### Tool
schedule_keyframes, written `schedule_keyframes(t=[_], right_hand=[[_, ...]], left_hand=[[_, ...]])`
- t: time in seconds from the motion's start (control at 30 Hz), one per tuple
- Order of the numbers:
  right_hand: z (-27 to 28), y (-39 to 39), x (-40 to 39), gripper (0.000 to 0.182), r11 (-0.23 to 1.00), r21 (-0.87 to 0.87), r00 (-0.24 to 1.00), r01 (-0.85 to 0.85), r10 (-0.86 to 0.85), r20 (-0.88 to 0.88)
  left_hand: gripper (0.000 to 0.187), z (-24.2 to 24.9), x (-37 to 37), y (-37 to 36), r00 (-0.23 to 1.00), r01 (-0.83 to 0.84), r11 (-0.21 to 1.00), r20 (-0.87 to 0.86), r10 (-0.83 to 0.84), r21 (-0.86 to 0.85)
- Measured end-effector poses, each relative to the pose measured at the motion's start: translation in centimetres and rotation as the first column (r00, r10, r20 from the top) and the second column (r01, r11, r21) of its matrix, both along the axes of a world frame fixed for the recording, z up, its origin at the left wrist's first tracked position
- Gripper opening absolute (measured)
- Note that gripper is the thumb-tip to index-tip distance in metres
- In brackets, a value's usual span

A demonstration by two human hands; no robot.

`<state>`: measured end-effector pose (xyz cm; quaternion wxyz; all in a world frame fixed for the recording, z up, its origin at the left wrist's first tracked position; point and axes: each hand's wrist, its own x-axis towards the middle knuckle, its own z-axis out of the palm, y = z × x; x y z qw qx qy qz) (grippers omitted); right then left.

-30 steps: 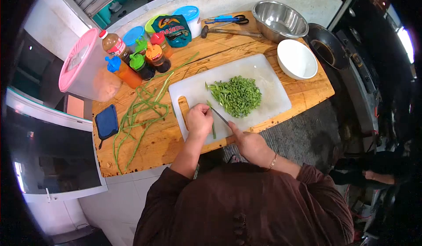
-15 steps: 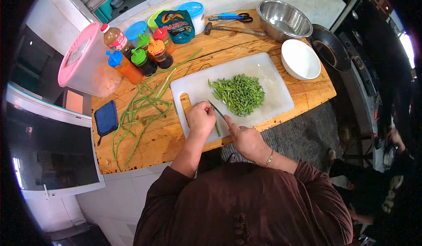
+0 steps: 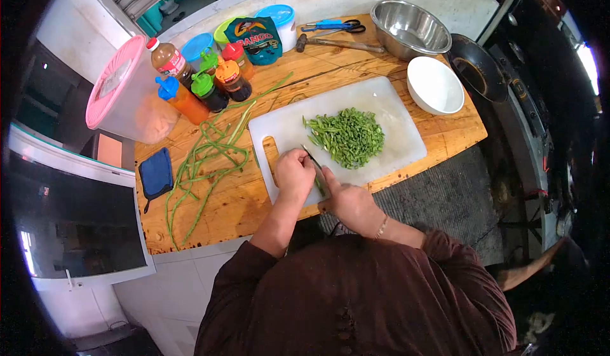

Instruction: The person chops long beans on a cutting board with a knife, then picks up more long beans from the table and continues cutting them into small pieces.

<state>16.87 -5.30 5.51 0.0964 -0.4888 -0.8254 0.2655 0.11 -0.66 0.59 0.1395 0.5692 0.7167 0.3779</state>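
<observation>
Knife (image 3: 315,163) gripped in right hand (image 3: 352,206), blade beside left hand (image 3: 296,173) (fingers curled, bean partly hidden); chopped beans (image 3: 347,137) heaped on cutting board (image 3: 399,141).

Shiny metal bowl (image 3: 411,30); grainy, glossy wood table (image 3: 445,130).

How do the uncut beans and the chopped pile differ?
The uncut beans are long, thin strands; the chopped pile is short bits. The beans lie loosely tangled on the wooden table; the pile sits in a compact heap on the white board. Both are green.
</observation>
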Motion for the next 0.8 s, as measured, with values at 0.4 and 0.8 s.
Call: schedule_keyframes(t=[0.4,0.8], right_hand=[[0.1,0.8,2.4,0.063,0.999,0.011,0.998,0.049,-0.048,-0.041],[-0.6,-0.1,2.0,0.062,0.992,0.126,1.000,0.007,-0.007,0.001]], left_hand=[[0.010,-0.4,-0.2,-1.0,0.991,0.013,1.000,0.133,-0.013,0.000],[0.006,-0.1,0.4,-0.5,0.996,0.084,0.986,0.010,-0.086,0.141]])
